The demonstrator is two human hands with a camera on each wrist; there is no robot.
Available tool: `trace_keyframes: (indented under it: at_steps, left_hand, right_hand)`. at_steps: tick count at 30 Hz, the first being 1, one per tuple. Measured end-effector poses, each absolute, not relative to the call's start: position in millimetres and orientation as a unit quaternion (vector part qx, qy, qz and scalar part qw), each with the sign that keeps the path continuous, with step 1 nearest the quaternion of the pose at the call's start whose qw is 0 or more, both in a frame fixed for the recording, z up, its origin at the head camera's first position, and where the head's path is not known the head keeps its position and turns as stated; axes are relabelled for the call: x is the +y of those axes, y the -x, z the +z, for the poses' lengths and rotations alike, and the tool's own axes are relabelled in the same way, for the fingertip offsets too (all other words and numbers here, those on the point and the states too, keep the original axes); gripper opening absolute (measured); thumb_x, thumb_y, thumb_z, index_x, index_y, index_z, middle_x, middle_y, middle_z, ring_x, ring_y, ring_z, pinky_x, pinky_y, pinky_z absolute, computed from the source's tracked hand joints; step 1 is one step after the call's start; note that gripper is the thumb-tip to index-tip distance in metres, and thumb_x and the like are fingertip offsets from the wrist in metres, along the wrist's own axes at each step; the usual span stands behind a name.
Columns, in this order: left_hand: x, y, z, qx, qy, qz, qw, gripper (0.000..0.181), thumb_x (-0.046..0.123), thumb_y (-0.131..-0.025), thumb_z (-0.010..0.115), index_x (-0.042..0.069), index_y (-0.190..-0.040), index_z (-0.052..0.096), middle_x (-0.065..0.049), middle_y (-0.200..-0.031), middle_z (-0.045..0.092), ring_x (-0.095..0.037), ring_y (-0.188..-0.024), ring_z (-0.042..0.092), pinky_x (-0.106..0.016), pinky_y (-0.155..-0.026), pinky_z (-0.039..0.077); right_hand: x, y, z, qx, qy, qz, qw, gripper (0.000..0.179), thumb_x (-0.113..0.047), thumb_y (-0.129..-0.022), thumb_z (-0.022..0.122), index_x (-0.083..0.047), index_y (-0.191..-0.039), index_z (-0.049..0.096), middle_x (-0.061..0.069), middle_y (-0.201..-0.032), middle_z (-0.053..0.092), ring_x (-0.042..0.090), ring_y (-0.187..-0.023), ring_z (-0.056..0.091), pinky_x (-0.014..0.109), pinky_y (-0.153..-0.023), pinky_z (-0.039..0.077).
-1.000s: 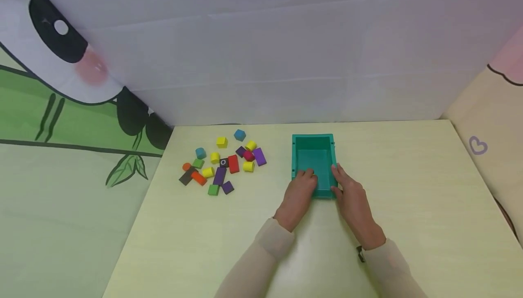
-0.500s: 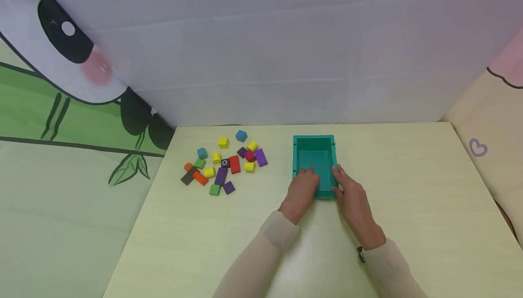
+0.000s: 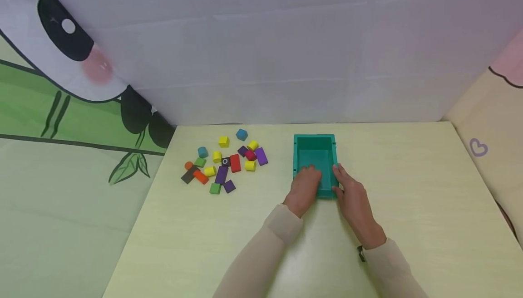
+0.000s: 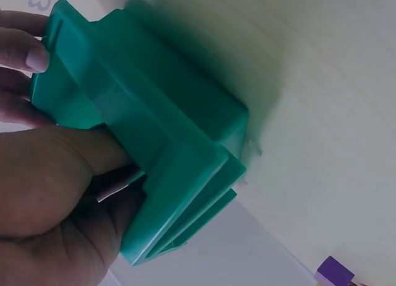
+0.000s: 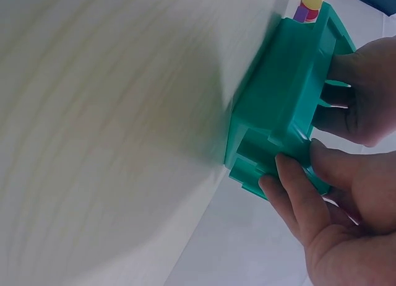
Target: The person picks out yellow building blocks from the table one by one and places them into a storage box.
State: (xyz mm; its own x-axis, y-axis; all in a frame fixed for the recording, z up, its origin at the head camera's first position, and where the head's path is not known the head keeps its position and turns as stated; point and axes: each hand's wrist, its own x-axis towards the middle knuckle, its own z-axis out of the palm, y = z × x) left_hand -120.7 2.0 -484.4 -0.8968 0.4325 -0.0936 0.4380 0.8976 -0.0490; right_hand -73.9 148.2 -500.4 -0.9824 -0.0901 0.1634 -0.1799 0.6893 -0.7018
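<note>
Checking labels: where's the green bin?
In the head view, the green bin is on the table right of the blocks, left hand partly inside it, right hand at its right side.

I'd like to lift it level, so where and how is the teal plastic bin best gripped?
Probably by the rim along both long sides, hooking under from left and right at once: the teal plastic bin stands upright, open side up, and its rim juts outward.
</note>
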Motion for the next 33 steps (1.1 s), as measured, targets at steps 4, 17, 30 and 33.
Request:
trace_keyframes:
  at_steps: [4,17,30,33]
  left_hand:
    - [4.3,123.3,-484.3,0.973,-0.225,-0.037,0.036,0.020,0.011,-0.099,0.075,0.011,-0.119,0.079,-0.007,-0.108,0.074,-0.019,-0.098,0.071,-0.026,-0.088,0.062]
    - [8.1,127.2,-487.3,0.977,-0.209,-0.034,0.033,0.017,0.007,-0.100,0.073,0.010,-0.116,0.079,-0.008,-0.104,0.074,-0.020,-0.094,0.073,-0.027,-0.083,0.064]
    - [10.9,128.7,-484.1,0.980,-0.194,-0.019,0.045,0.018,0.006,-0.101,0.071,0.010,-0.117,0.079,-0.008,-0.108,0.074,-0.020,-0.096,0.073,-0.027,-0.084,0.063]
    - [10.0,127.8,-484.1,0.979,-0.198,-0.021,0.043,0.020,0.007,-0.102,0.070,0.010,-0.119,0.078,-0.009,-0.111,0.073,-0.021,-0.099,0.072,-0.027,-0.086,0.063]
  right_hand:
    - [149.1,74.9,-499.2,-0.917,-0.075,0.387,0.058,0.066,0.008,-0.094,0.072,0.007,-0.154,0.045,0.026,-0.160,0.044,0.048,-0.138,0.051,0.061,-0.108,0.050]
    - [149.2,74.6,-498.8,-0.917,-0.069,0.390,0.048,0.067,0.008,-0.094,0.072,0.005,-0.155,0.044,0.025,-0.161,0.043,0.049,-0.140,0.050,0.062,-0.109,0.049]
    - [148.7,75.5,-500.6,-0.918,-0.065,0.388,0.051,0.067,0.008,-0.094,0.073,0.005,-0.155,0.045,0.024,-0.160,0.044,0.049,-0.139,0.051,0.062,-0.108,0.049]
    - [148.6,75.8,-501.3,-0.918,-0.066,0.387,0.055,0.067,0.008,-0.093,0.073,0.006,-0.154,0.045,0.025,-0.159,0.044,0.048,-0.138,0.052,0.062,-0.108,0.049]
